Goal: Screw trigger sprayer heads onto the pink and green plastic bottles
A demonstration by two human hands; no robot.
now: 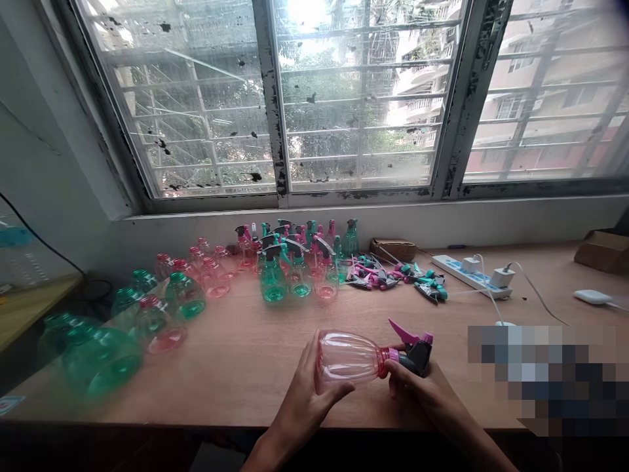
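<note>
A clear pink spray bottle lies on its side just above the wooden table, held between both hands. My left hand is wrapped round the bottle's base end. My right hand grips the neck, where a grey and pink trigger head sits on the bottle. Both hands are closed on it.
Assembled green and pink spray bottles stand at the back centre. Several capless bottles lie and stand at the left. Loose trigger heads are piled right of centre, beside a white power strip. A white mouse and a cardboard box sit far right.
</note>
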